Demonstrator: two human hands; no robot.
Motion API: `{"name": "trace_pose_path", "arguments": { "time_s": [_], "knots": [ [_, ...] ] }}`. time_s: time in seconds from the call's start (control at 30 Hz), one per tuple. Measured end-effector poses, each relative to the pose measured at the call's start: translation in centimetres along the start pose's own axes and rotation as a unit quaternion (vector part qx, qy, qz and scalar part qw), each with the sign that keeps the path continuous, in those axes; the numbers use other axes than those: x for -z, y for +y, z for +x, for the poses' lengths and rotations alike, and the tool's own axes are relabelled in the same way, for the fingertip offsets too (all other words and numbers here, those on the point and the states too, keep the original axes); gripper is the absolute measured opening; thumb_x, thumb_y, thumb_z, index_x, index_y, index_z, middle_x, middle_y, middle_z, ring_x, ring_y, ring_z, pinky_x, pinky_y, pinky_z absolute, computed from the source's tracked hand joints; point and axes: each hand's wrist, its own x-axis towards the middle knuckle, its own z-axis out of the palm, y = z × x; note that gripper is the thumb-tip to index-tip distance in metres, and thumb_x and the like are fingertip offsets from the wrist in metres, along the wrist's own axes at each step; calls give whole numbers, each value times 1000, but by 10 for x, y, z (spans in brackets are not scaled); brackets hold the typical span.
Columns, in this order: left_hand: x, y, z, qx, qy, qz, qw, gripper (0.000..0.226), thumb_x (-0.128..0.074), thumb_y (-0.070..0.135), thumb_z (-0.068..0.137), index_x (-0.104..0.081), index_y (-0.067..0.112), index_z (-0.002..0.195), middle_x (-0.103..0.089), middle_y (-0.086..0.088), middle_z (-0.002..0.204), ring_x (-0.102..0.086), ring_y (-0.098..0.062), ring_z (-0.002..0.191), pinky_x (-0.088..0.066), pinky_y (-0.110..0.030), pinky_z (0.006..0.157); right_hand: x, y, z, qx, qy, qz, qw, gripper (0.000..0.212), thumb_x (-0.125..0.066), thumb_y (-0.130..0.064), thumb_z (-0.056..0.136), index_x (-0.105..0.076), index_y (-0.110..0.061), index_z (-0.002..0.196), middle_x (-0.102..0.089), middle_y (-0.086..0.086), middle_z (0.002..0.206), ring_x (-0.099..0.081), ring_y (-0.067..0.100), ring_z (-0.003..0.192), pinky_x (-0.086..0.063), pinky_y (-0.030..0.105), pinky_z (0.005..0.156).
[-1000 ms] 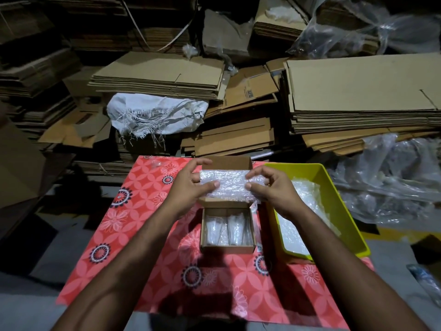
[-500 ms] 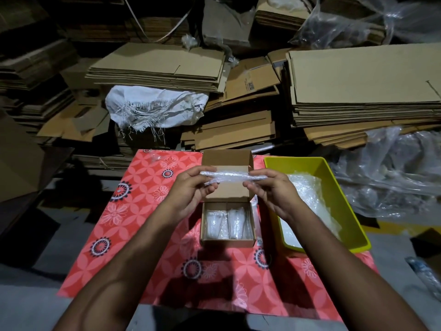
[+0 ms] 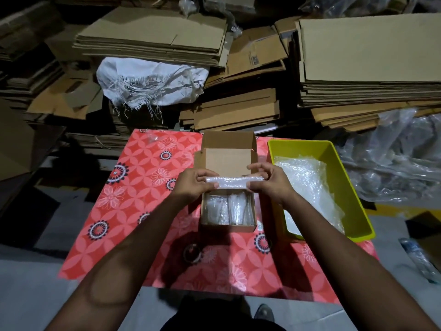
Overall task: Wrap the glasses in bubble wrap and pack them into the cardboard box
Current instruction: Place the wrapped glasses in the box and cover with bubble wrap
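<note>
Bubble-wrapped roll (image 3: 235, 182) held level, long axis 9-to-3 o'clock, just above the cardboard box's (image 3: 228, 226) far edge. Left hand (image 3: 194, 183) and right hand (image 3: 269, 183) each pinch 1 end. Box opening lies toward 6 o'clock, equally near both hands; wrapped pieces already inside.

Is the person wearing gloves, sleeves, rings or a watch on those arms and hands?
No. The left hand and right hand are bare, with no gloves. Both forearms are uncovered as far as the view shows, so no sleeves appear. No watch, bracelet or ring is visible, though the dim light could hide something small.
</note>
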Motion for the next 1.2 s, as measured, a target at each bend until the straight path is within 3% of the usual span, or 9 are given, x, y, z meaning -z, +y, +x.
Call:
{"name": "trace_pose_path", "arguments": {
  "time_s": [0.1, 0.17, 0.27, 0.33, 0.47, 0.7, 0.83, 0.97, 1.2],
  "knots": [
    [-9, -24, 8, -8, 25, 83, 996, 24, -85, 11, 77, -77, 10, 100, -66, 12, 72, -55, 7, 57, -41, -6, 59, -7, 15, 11, 44, 34, -224, 973, 24, -87, -7, 72, -78, -22, 88, -74, -9, 92, -66, 2, 77, -48, 14, 69],
    [-12, -38, 12, -56, 37, 120, 990, 19, -85, 16, 78, -78, 15, 95, -68, 14, 74, -59, 7, 63, -45, -10, 63, -14, 23, 18, 69, 42, -298, 951, 19, -83, -8, 71, -77, -24, 81, -74, -12, 85, -66, 6, 71, -53, 22, 70],
    [-17, -52, 20, -136, 65, 193, 969, 9, -80, 13, 76, -77, 15, 85, -70, 6, 81, -59, -1, 73, -49, -26, 72, -25, 34, 24, 123, 54, -426, 895, 16, -74, -10, 68, -71, -24, 75, -73, -9, 78, -67, 15, 77, -52, 30, 64],
    [-22, -60, 26, -171, 72, 248, 951, 13, -81, 6, 70, -74, 11, 80, -67, -1, 80, -58, -16, 77, -48, -34, 71, -29, 40, 26, 173, 42, -531, 828, 20, -74, -7, 62, -66, -23, 71, -68, -5, 70, -60, 21, 74, -38, 28, 53],
    [-27, -71, 27, -175, 52, 272, 945, 23, -84, 7, 67, -76, 17, 87, -74, 0, 95, -64, -20, 82, -51, -31, 71, -39, 50, 29, 196, 0, -629, 752, 24, -81, -7, 58, -62, -17, 68, -58, 1, 63, -58, 24, 65, -32, 28, 47],
    [-26, -74, 28, -141, 37, 277, 950, 12, -75, 17, 80, -79, 18, 92, -72, 0, 99, -65, -14, 91, -53, -26, 79, -43, 75, 38, 174, -59, -667, 722, 25, -85, -12, 67, -63, -17, 77, -62, 2, 71, -61, 23, 71, -45, 29, 52],
    [-21, -85, 28, -200, 2, 382, 902, 16, -69, 29, 79, -79, 26, 91, -71, 5, 102, -62, -15, 96, -52, -31, 81, -41, 77, 36, 147, -98, -648, 741, 15, -67, -8, 80, -58, -17, 89, -67, 5, 88, -56, 25, 98, -55, 41, 73],
    [-22, -91, 28, -213, -24, 470, 856, 20, -64, 32, 81, -74, 24, 96, -68, 5, 101, -56, -21, 103, -45, -35, 84, -44, 78, 36, 119, -113, -655, 738, 37, -60, -11, 69, -49, -16, 104, -69, 9, 93, -48, 27, 100, -52, 43, 85],
    [-31, -94, 30, -210, -48, 575, 789, 20, -55, 27, 78, -71, 18, 87, -66, 2, 87, -55, -30, 104, -44, -43, 87, -47, 68, 31, 107, -137, -719, 673, 59, -58, -33, 76, -55, -24, 135, -60, -4, 130, -41, 25, 123, -34, 44, 95]
  ]
}}
